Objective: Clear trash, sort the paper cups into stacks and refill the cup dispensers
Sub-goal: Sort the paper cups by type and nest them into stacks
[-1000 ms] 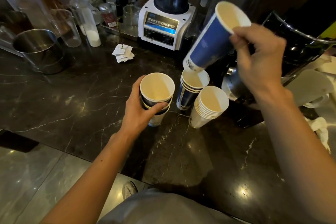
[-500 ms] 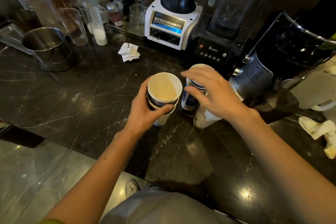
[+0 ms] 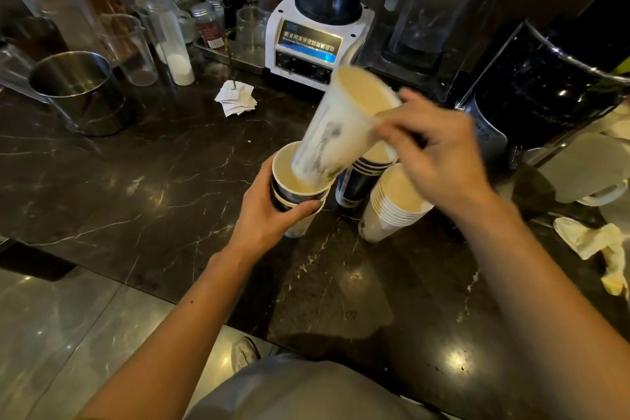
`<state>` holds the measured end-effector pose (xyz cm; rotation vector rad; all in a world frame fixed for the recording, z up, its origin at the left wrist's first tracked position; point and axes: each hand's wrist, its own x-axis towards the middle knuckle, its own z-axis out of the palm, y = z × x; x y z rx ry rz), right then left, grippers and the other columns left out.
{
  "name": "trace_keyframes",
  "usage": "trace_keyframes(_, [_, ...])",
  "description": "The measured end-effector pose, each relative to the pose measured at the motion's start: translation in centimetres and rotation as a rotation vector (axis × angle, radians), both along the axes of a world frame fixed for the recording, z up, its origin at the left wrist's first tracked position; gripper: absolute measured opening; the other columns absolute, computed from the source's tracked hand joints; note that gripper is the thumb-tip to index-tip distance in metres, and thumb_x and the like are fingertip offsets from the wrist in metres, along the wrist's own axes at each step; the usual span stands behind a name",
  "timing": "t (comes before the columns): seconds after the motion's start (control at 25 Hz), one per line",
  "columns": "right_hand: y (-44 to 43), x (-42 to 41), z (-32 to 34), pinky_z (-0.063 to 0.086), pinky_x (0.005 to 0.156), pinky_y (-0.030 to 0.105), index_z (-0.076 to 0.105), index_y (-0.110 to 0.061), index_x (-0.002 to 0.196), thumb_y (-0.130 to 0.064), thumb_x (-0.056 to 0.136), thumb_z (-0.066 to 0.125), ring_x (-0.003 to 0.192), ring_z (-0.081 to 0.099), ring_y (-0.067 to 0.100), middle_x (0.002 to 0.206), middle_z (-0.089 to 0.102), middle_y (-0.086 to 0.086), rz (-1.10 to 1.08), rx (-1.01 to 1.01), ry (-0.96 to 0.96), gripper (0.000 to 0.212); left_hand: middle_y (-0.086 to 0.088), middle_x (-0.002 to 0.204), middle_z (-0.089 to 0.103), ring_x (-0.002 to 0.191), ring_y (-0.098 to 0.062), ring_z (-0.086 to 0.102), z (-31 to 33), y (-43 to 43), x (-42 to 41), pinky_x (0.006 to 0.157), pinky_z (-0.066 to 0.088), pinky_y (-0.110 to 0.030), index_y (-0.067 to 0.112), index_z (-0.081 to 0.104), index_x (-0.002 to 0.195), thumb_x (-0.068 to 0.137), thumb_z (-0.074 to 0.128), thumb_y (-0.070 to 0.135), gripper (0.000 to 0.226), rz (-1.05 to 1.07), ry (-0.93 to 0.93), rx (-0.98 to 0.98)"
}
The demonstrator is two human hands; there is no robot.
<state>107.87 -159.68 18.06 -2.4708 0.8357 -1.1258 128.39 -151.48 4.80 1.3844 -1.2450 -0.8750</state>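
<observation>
My left hand grips a short stack of dark-banded paper cups just above the black marble counter. My right hand pinches the rim of a white paper cup, tilted and blurred, its base dipping into the top cup of that stack. Behind it a blue cup stack stands on the counter. A leaning stack of white cups sits to the right, partly hidden by my right hand.
A white blender and a dark blender stand behind the cups, with a black machine at right. Crumpled tissue lies at right, paper scraps mid-counter. A steel pot and clear jugs stand at left.
My right hand placed the blue cup on the blue stack, then lifted a white cup and brought it left into the stack my left hand holds.
</observation>
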Motion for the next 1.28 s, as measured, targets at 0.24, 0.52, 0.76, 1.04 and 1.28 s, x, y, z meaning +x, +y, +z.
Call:
trace_keyframes(0.24, [1.3, -8.8, 3.0, 0.037, 0.111, 0.029, 0.071, 0.003, 0.100, -0.012, 0.096, 0.058, 0.095, 0.060, 0.016, 0.097, 0.065, 0.005, -0.313, -0.248, 0.162, 0.020, 0.044, 0.124, 0.043, 0.119, 0.022, 0.041, -0.4, -0.1, -0.5, 0.095, 0.037, -0.001, 0.048, 0.031, 0.133, 0.069, 0.083, 0.034, 0.084, 0.035, -0.031, 0.024])
trace_keyframes(0.52, [1.7, -8.4, -5.1, 0.044, 0.102, 0.050, 0.070, -0.022, 0.107, -0.041, 0.097, 0.046, 0.101, 0.062, 0.021, 0.103, 0.071, -0.001, -0.098, 0.161, 0.746, 0.032, 0.042, 0.126, 0.042, 0.120, 0.022, 0.040, -0.7, 0.3, -0.1, 0.100, 0.036, -0.011, 0.046, 0.032, 0.136, 0.062, 0.084, 0.041, 0.090, 0.059, -0.035, 0.034])
trace_keyframes(0.76, [1.9, -0.8, -4.3, 0.031, 0.109, 0.030, 0.054, -0.017, 0.136, -0.037, 0.095, 0.059, 0.126, 0.049, 0.017, 0.132, 0.060, 0.002, 0.059, 0.024, 0.524, 0.046, 0.037, 0.130, 0.044, 0.125, 0.016, 0.042, -1.2, 0.3, 0.0, 0.103, 0.038, -0.010, 0.036, 0.033, 0.140, 0.066, 0.087, 0.030, 0.092, 0.042, -0.034, 0.022])
trace_keyframes(1.04, [0.2, 3.2, -3.8, 0.045, 0.100, 0.046, 0.074, -0.007, 0.094, -0.010, 0.086, 0.064, 0.085, 0.069, 0.031, 0.088, 0.074, 0.011, 0.110, -0.228, 0.305, 0.013, 0.021, 0.138, 0.049, 0.129, 0.006, 0.045, -1.4, 0.6, 0.3, 0.106, 0.042, -0.022, 0.029, 0.035, 0.145, 0.068, 0.087, 0.029, 0.093, 0.038, -0.033, 0.034])
trace_keyframes(1.28, [-3.0, -2.1, 3.9, 0.043, 0.082, 0.014, 0.070, 0.000, 0.105, -0.011, 0.094, 0.058, 0.089, 0.056, 0.007, 0.096, 0.064, 0.000, -0.265, -0.201, -0.039, 0.020, 0.036, 0.132, 0.044, 0.129, 0.009, 0.042, -2.1, 0.1, 0.0, 0.111, 0.037, -0.029, 0.034, 0.034, 0.144, 0.067, 0.086, 0.036, 0.093, 0.062, -0.044, 0.055])
